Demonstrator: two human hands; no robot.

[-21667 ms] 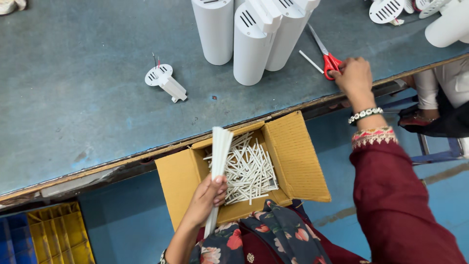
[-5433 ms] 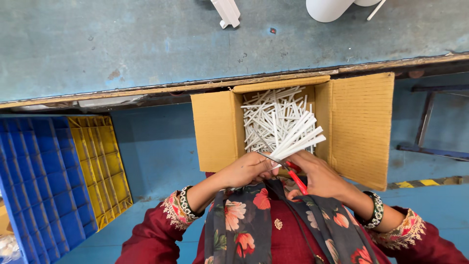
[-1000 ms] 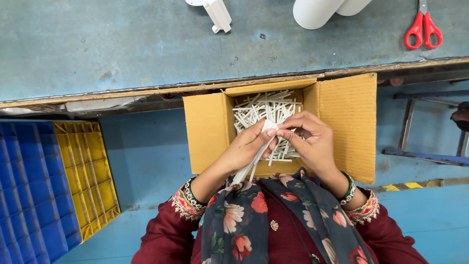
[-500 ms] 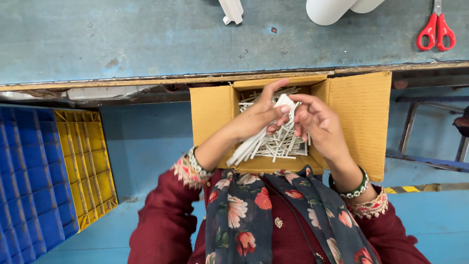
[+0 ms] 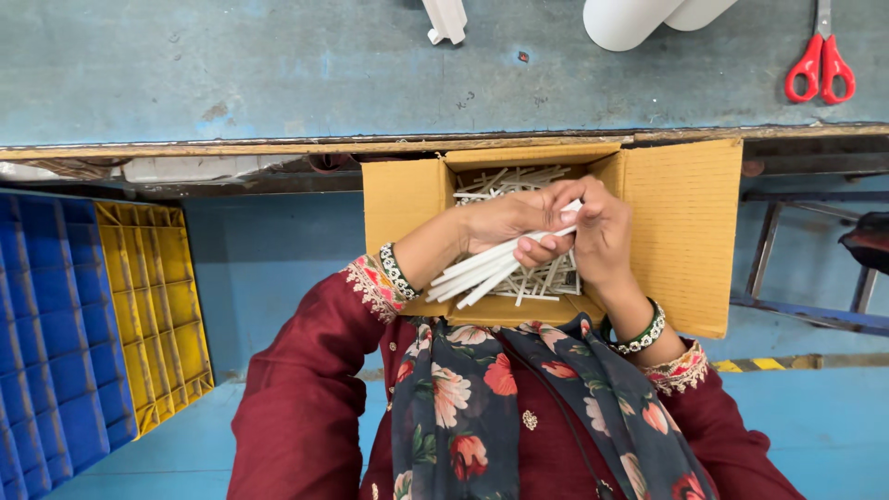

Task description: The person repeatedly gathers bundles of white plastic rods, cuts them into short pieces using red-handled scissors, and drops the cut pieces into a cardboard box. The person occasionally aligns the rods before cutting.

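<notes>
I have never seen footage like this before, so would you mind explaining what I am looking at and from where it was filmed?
There is no machine here: a person works with two bare hands, filmed by a camera on their own head looking straight down. The left hand holds a bundle of white sticks, and the right hand closes around the bundle's upper end. Both hands are over an open cardboard box on the person's lap, with more loose white sticks inside. Beyond it is a worn blue-grey table with red-handled scissors and white tubes. Blue and yellow crates stand on the floor to the left.
</notes>
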